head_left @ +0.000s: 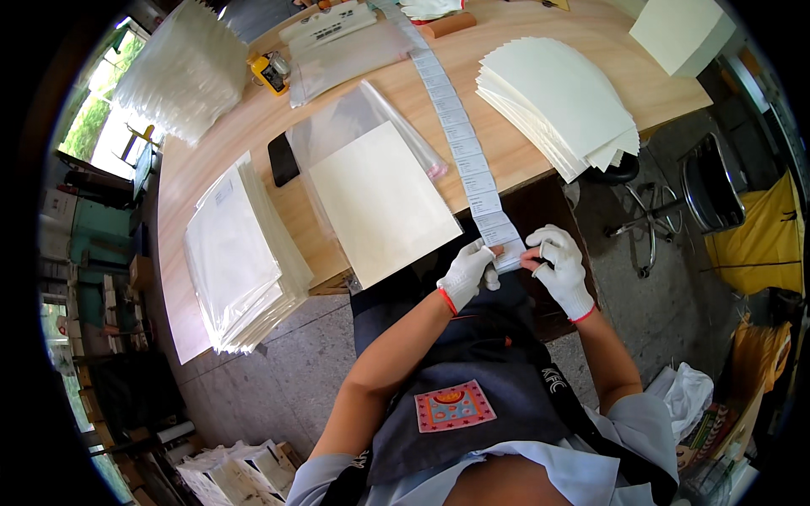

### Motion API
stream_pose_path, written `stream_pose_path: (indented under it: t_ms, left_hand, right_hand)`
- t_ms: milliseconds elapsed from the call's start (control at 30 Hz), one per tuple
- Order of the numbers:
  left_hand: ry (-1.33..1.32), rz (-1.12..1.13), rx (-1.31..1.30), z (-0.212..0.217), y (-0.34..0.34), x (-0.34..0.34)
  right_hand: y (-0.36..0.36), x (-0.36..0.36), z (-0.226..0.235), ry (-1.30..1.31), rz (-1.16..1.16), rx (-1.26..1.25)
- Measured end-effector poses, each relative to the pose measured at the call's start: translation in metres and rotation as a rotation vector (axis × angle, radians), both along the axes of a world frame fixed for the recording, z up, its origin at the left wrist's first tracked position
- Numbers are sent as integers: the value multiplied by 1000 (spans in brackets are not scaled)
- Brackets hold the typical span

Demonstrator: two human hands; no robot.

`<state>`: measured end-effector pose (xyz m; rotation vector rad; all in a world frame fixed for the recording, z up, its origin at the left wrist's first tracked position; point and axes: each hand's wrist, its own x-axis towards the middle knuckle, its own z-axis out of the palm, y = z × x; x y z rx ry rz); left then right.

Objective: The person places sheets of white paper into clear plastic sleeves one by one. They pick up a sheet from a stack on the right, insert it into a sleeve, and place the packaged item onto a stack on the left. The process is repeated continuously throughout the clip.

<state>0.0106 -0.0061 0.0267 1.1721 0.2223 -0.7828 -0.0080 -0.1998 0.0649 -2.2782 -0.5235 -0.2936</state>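
Observation:
A long strip of white printed labels (474,173) runs down the table and over its near edge. Its end lies between my hands, above my lap. My left hand (467,275), in a white work glove with bare fingertips, pinches the strip's left edge. On the other side my right hand (560,268), gloved alike, has its fingertips closed at the strip's right corner. Just left of the strip, a cream paper sheet (384,202) in a clear plastic sleeve overhangs the table edge. Under it lie more clear plastic sleeves (346,114).
A stack of sleeved sheets (232,244) stands at the left, near a black phone (283,160). Fanned cream sheets (561,97) lie at the right. Farther back are a plastic-wrapped stack (181,76), a yellow bottle (267,74) and a white block (682,34). A chair (713,184) stands right.

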Motion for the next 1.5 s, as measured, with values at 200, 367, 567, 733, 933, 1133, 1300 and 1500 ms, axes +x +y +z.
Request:
stream_pose_path:
  t_ms: [200,367,567,733,933,1133,1300,1500]
  left_hand:
    - [125,66,70,-2,2,-2]
    - [78,104,-47,-10,1,-4]
    - [215,295,-57,-38,6,-3]
    - [137,294,-144,-32,50,-35]
    - [-2,1097,-216,-40,152,-89]
    - [75,759,4,-14,166,-152]
    - [63,758,-35,-12,164,-156]
    - [37,690,-36,-10,165,-156]
  right_hand:
    - [17,8,20,-102,-21,-57]
    - [12,17,8,-41,98,-63]
    - [24,14,21,-130,100,110]
    - [34,26,9,345,-13,633]
    - [91,51,0,843,248,548]
    - [166,133,-18,722,255,419]
    - [204,173,-12,458,85,41]
    - [211,154,-22,-13,-139,-173]
